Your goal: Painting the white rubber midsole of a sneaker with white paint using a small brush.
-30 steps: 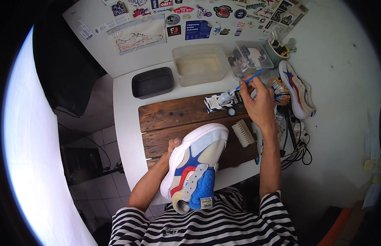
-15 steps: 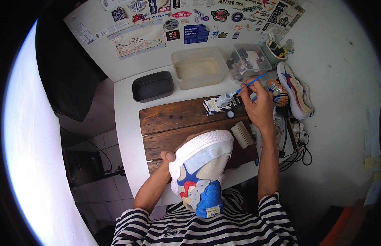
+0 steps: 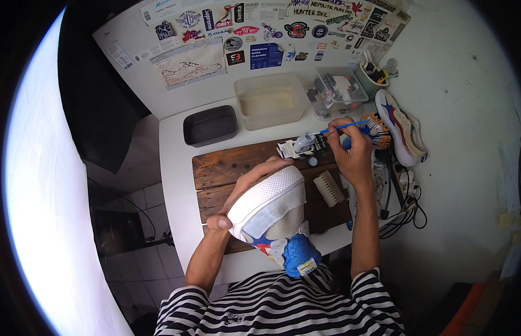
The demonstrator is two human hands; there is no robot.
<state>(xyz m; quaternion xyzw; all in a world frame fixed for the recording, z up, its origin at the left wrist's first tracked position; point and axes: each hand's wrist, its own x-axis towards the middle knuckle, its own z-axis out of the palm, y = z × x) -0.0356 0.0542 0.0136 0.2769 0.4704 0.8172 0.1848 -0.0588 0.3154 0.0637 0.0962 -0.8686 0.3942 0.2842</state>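
**White mesh toe up, brush lifted to the bottle**

White mesh faces the camera: your left hand (image 3: 243,196) cradles the sneaker (image 3: 271,215) just below frame centre, toe tilted up and away from you, blue tongue pointing down toward your striped shirt. Fingers wrap the far side and the thumb presses the near edge of the sole. That grip probably keeps the upper turned to you and leaves the fabric free of fingers.

Your right hand (image 3: 353,154), right of centre, is closed around the blue handle of a small brush (image 3: 358,124). Its orange and blue bristles point toward the right edge. The handle end sits close to the nozzle of a small bottle (image 3: 300,147) lying on its side at the top edge of the wooden board (image 3: 221,173). Contact between handle and nozzle: cannot tell. A small round cap (image 3: 312,161) lies just below the bottle, so the bottle is likely open.

Layout notes:
- Board covers the middle of the white table (image 3: 173,168), apparently as a work surface under the shoe.
- Pale block brush (image 3: 329,189) rests on the board between shoe and right forearm, within easy reach.
- Black tray (image 3: 210,125) and clear tub (image 3: 270,101) stand side by side along the wall, upper centre, beyond the board and out of the hands' way.
- Second sneaker (image 3: 403,131), matching colours, lies sole toward the camera at the right, set aside near a tangle of black cables (image 3: 403,201).
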